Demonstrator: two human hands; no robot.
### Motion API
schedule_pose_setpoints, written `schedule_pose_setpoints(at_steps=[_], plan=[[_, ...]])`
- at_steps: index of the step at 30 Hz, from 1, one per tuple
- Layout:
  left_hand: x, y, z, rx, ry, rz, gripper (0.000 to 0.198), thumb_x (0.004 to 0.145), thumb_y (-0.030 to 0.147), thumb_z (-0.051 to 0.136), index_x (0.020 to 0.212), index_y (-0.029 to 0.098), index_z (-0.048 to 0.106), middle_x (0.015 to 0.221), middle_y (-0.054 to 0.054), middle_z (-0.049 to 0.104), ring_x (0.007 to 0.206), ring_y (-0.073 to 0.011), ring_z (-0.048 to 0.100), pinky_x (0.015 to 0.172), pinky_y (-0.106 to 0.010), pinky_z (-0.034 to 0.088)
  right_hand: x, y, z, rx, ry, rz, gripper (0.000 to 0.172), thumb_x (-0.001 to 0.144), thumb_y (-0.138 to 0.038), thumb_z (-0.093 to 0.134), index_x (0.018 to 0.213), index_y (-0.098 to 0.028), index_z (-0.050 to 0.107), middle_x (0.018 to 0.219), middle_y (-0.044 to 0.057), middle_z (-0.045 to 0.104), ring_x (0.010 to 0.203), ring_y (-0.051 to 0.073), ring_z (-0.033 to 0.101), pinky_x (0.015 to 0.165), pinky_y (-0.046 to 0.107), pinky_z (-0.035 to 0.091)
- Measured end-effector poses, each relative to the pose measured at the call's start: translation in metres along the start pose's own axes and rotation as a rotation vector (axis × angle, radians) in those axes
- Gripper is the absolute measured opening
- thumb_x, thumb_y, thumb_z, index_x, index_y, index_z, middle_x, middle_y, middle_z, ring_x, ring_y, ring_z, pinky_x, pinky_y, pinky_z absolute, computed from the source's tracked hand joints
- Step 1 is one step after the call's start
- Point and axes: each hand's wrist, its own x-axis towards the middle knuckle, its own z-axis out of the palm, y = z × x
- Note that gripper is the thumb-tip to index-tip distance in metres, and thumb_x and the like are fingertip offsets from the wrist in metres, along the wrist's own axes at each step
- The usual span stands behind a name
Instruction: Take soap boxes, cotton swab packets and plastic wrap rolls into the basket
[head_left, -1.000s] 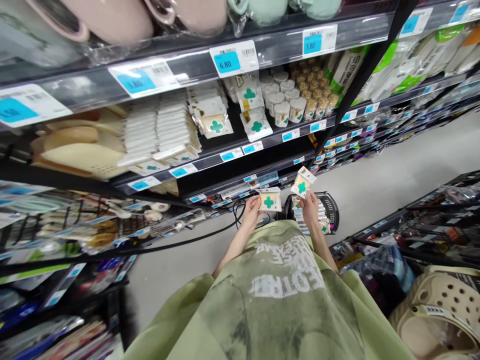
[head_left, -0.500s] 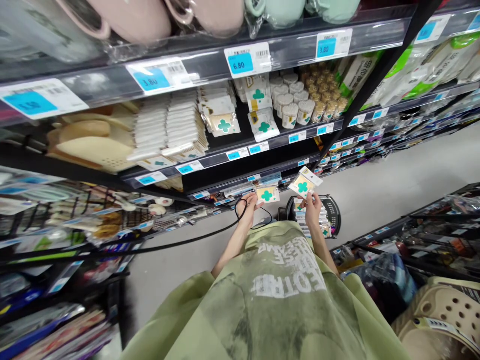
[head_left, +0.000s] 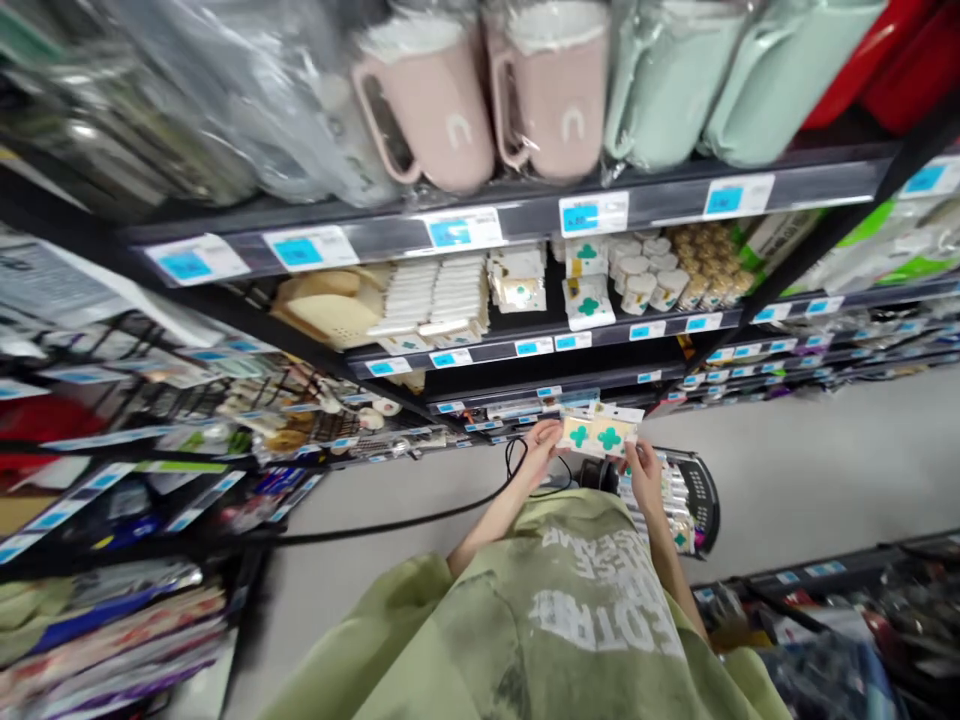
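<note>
My left hand point(head_left: 541, 446) grips the edge of a small flat packet point(head_left: 578, 433) with a green clover print, a white top and a yellowish body. A similar packet point(head_left: 611, 435) is pinched by its lower right corner in my right hand point(head_left: 643, 468). The two packets are side by side, touching or overlapping, in front of my chest and below the shelf. What is inside the packets is too small to make out. Below my right hand stands a dark basket point(head_left: 705, 500) holding several packets with similar green prints. A black cable point(head_left: 420, 525) runs past my left wrist.
Ahead is a shelf with rows of white packets point(head_left: 442, 295), clover packets point(head_left: 589, 300), white round tubs point(head_left: 641, 290) and wooden utensils point(head_left: 330, 305). Wrapped pink mugs point(head_left: 431, 100) and mint mugs point(head_left: 667, 90) stand above. Another rack point(head_left: 840, 590) lines the right side of the aisle floor point(head_left: 825, 450).
My hands have come closer together, bringing the two separate packets side by side. The right packet has turned from tilted to nearly level. My view has shifted, showing more of the upper shelf.
</note>
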Motion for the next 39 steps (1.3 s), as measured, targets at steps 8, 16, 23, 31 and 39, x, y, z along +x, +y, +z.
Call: schedule_pose_setpoints(at_steps=[8, 16, 23, 31, 39], plan=[[0.008, 0.008, 0.009, -0.326, 0.020, -0.114, 0.027, 0.078, 0.015, 0.086, 0.101, 0.019, 0.072, 0.084, -0.001, 0.066, 0.063, -0.0074, 0.057, 0.049, -0.014, 0.043, 0.016, -0.002, 0.002, 0.301, 0.260, -0.003, 0.051, 0.075, -0.069, 0.082, 0.087, -0.025, 0.059, 0.068, -0.001, 0.066, 0.048, 0.013, 0.053, 0.045, 0.026, 0.040], [-0.013, 0.039, 0.026, -0.441, -0.180, -0.303, 0.026, 0.092, 0.010, 0.063, 0.115, 0.023, 0.068, 0.097, -0.009, 0.062, 0.063, -0.0118, 0.049, 0.042, -0.018, 0.030, 0.007, -0.020, 0.006, 0.385, -0.002, 0.076, 0.047, 0.089, -0.053, 0.074, 0.069, -0.025, 0.042, 0.055, -0.007, 0.032, 0.047, 0.011, 0.028, 0.045, 0.028, 0.029], [-0.016, 0.041, 0.045, -0.440, -0.232, -0.333, 0.038, 0.091, 0.010, 0.064, 0.124, 0.029, 0.063, 0.098, -0.008, 0.060, 0.063, -0.0139, 0.049, 0.042, -0.021, 0.031, 0.006, -0.024, 0.010, 0.473, 0.005, 0.129, 0.047, 0.081, -0.050, 0.082, 0.069, -0.024, 0.045, 0.057, -0.009, 0.039, 0.048, 0.009, 0.029, 0.046, 0.025, 0.029], [-0.023, 0.040, 0.038, -0.439, -0.224, -0.402, 0.030, 0.095, 0.011, 0.060, 0.121, 0.027, 0.063, 0.093, -0.006, 0.058, 0.059, -0.0110, 0.049, 0.039, -0.017, 0.032, -0.017, -0.046, 0.008, 0.971, -0.100, 0.180, 0.024, 0.089, -0.020, 0.072, 0.083, -0.025, 0.050, 0.054, -0.014, 0.018, 0.046, 0.010, 0.011, 0.041, 0.018, 0.021], [-0.025, 0.025, 0.038, -0.421, -0.285, -0.489, 0.021, 0.095, 0.009, 0.056, 0.104, 0.021, 0.070, 0.086, -0.006, 0.057, 0.058, -0.0094, 0.046, 0.036, -0.013, 0.030, -0.023, -0.042, 0.014, 1.045, -0.154, 0.278, 0.023, 0.090, -0.020, 0.070, 0.084, -0.025, 0.049, 0.052, -0.014, 0.016, 0.047, 0.010, 0.006, 0.040, 0.018, 0.016]])
